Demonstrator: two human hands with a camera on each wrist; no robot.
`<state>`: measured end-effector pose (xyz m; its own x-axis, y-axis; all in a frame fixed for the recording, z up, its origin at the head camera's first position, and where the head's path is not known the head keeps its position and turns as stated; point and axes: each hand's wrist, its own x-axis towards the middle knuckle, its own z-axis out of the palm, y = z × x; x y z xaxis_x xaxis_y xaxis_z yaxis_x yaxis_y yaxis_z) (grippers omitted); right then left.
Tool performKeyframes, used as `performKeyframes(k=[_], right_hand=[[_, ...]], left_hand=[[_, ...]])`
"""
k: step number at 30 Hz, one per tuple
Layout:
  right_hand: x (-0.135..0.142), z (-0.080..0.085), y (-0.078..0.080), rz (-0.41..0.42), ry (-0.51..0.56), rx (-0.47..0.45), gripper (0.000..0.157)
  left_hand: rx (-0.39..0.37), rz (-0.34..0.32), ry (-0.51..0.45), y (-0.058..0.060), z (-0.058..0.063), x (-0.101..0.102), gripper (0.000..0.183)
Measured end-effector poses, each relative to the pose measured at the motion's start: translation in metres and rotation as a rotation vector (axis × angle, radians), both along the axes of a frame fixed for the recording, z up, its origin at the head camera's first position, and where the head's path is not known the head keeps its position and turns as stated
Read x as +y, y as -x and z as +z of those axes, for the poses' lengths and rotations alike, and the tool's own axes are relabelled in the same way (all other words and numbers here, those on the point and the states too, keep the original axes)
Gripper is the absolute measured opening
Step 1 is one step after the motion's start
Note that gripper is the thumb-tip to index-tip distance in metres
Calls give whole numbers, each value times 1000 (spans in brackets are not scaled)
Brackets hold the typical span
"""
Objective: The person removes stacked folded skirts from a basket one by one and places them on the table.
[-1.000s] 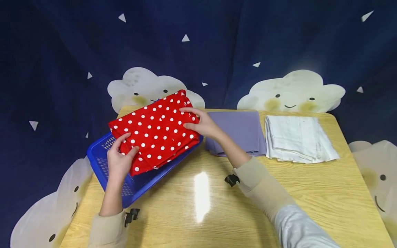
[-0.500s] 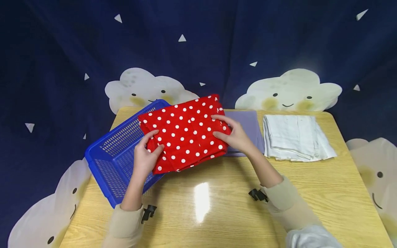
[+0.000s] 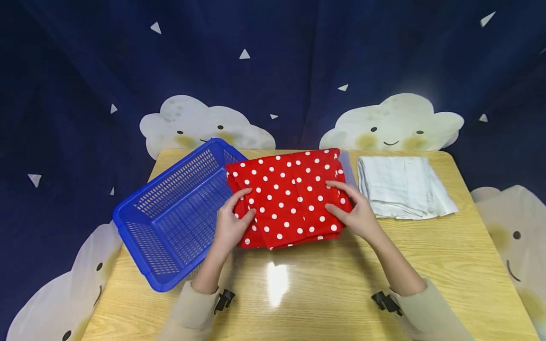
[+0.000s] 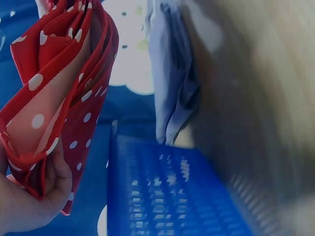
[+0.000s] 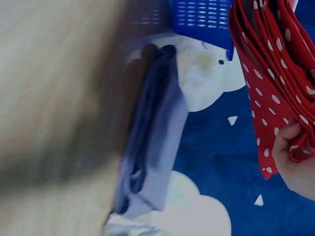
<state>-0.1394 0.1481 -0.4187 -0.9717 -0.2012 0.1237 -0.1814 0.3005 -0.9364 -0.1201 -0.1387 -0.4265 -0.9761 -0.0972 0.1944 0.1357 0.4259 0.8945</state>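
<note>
A folded red cloth with white dots (image 3: 290, 199) is held up off the table between both hands. My left hand (image 3: 230, 222) grips its left edge; in the left wrist view the fingers (image 4: 60, 172) curl beneath the layered folds. On the opposite edge my right hand (image 3: 356, 210) pinches the cloth, and the right wrist view shows fingers (image 5: 285, 142) bent around its layers. Below and behind the red cloth lies a folded purple cloth (image 5: 152, 137), mostly hidden in the head view except for a strip (image 3: 347, 170) at its right.
A blue plastic basket (image 3: 142, 192) with slotted walls stands tilted across the table's left side. To the right lies a folded white cloth (image 3: 398, 187). The wooden table (image 3: 324, 293) ends at a dark blue curtain (image 3: 290, 61) with cloud figures.
Both hands have carried the red dotted cloth rightward from above the blue basket to over the purple cloth, and turned it more level. The basket's inside now shows.
</note>
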Motion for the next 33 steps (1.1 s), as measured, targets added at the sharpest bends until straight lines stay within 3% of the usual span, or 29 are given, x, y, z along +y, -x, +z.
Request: performKeyframes(k=[6,10,21,33], right_hand=[[18,-16,-27,-65,-36,26,46],[28,-30,-44,-107,-46,-6,46],[47,-64,-88,-205,-66,2,46],[54,-93,-114,-246,-140,-50,46]], left_hand=[[3,-73,16,-9,-15,18,45],[-11,-117,17,-16,-26,29,45],[46,-199,82,-41,-56,54,44],[-23,-244,90,-58,-90,63,45]])
